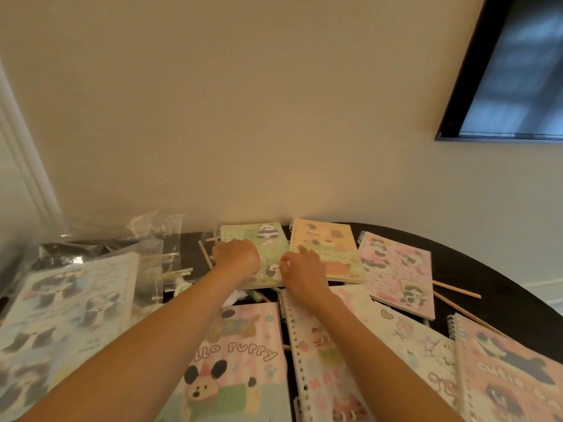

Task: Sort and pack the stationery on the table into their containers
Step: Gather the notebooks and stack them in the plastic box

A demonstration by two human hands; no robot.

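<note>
You are reaching past clear bags [146, 248] lying left of your left hand [237, 255], curled knuckles-down on the green panda notebook [259, 242], probably to gather it, while your right hand [301, 269], fingers loosely spread, is resting at its right edge, touching the yellow notebook [329, 248].

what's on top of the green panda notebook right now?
Both hands: the left hand rests on the green panda notebook near its spiral edge, the right hand at its right edge. They cover the middle of the cover; whether either grips anything cannot be seen.
</note>
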